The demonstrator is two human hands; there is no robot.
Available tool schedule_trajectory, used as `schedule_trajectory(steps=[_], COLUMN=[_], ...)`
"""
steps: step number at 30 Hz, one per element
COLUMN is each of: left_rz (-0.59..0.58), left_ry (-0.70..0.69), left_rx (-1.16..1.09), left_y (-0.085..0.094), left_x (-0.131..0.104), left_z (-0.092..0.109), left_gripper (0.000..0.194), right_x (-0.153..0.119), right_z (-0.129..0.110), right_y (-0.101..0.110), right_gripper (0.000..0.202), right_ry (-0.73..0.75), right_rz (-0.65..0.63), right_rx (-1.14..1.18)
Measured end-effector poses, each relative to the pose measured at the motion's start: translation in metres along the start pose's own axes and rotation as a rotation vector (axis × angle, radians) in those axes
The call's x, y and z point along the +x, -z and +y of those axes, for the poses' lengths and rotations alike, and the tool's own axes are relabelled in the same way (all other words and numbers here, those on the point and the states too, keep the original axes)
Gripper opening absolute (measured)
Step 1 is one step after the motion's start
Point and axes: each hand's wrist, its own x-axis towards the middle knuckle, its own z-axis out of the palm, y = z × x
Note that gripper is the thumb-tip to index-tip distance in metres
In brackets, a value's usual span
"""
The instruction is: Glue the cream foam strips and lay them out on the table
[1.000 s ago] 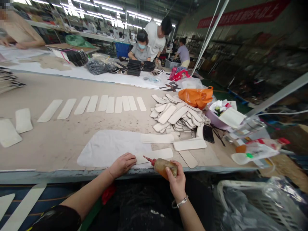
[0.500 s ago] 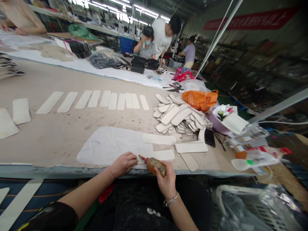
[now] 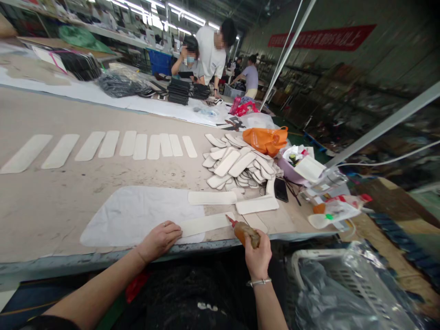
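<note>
My right hand (image 3: pixel 258 256) is wrapped round an amber glue bottle (image 3: pixel 245 234), tilted so its red nozzle points up and left. The nozzle tip is at the right end of a long white strip (image 3: pixel 208 223). Fingers together, my left hand (image 3: pixel 161 240) holds the left end of that strip at the table's front edge; the fingertips partly hide it. The strip lies partly over a white cloth (image 3: pixel 137 211). Just behind it rests another white strip (image 3: pixel 212 198), and to the right lies a raised-edge white piece (image 3: pixel 257 204).
Behind my right hand is a heap of white pieces (image 3: pixel 237 160), beside an orange bag (image 3: pixel 266 140), a purple basin (image 3: pixel 288 167) and a phone (image 3: pixel 281 189). Several white strips (image 3: pixel 129 143) form a row farther back. A white plastic basket (image 3: pixel 318 254) stands below right. Co-workers are across the table.
My right hand has moved the glue bottle rightward along the strip, from near my left hand to the far end. My left hand stays at the strip's left end. The view has turned right.
</note>
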Motion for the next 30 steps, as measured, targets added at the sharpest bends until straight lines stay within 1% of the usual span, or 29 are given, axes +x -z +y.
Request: schedule_trajectory(steps=[3,6,9,13,15,18,21,25,30], left_rz=[0.009,0.005,-0.011,-0.017,-0.020,-0.028,-0.037,-0.028,-0.037], left_ry=[-0.013,-0.012,-0.004,0.000,-0.007,-0.013,-0.003,-0.001,0.015], left_rx=[0.016,0.019,0.013,0.020,0.032,0.039,0.039,0.029,0.009], left_y=[0.000,-0.001,-0.001,-0.001,0.000,0.000,0.002,0.003,0.003], left_x=[0.001,0.000,0.000,0.001,0.001,0.002,0.003,0.005,0.005], left_z=[0.000,0.000,0.000,0.000,0.001,0.001,0.002,0.004,0.004], left_gripper=[0.017,0.017,0.018,0.019,0.019,0.020,0.020,0.021,0.017], right_x=[0.004,0.001,-0.008,-0.021,-0.025,-0.028,-0.030,-0.035,-0.039], right_z=[0.011,0.005,-0.015,-0.050,-0.062,-0.073,-0.076,-0.075,-0.065], right_y=[0.004,0.003,-0.002,-0.018,-0.026,-0.034,-0.034,-0.025,-0.012], right_gripper=[0.035,0.035,0.033,0.028,0.026,0.025,0.025,0.024,0.023], right_ry=[0.009,-0.010,-0.009,0.085,0.121,0.148,0.153,0.142,0.102], right_rz=[0.068,0.070,-0.024,-0.215,-0.273,-0.320,-0.356,-0.372,-0.376], right_rx=[-0.064,-0.005,0.160,0.322,0.365,0.388,0.394,0.396,0.373])
